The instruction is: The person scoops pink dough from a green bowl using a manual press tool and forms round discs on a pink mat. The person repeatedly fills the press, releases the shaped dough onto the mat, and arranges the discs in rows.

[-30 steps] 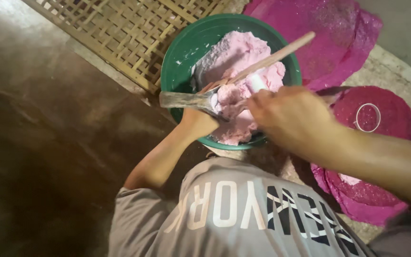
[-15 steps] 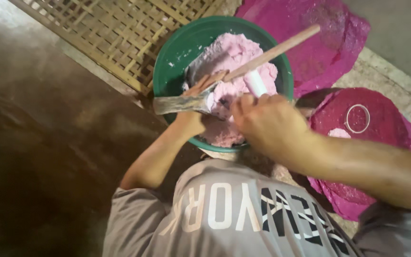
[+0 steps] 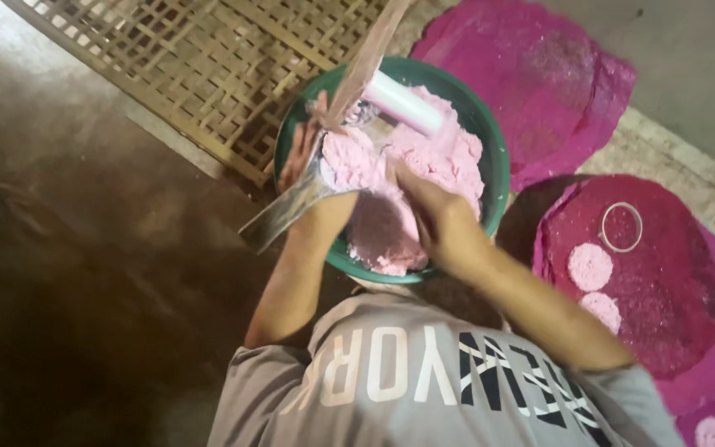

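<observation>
My left hand [image 3: 312, 178] grips a metal scraper [image 3: 291, 207] at the green bowl's [image 3: 494, 165] rim, while my right hand [image 3: 436, 215] digs into the pink dough [image 3: 407, 165] inside, fingers closed on it, on the floor.

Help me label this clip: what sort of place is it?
Probably a home food workshop on a bare floor: a green basin of pink dough, pink discs on cloths, a woven drying rack.

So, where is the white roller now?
In the head view, the white roller lies on the pink dough at the far side of the green bowl.
</observation>
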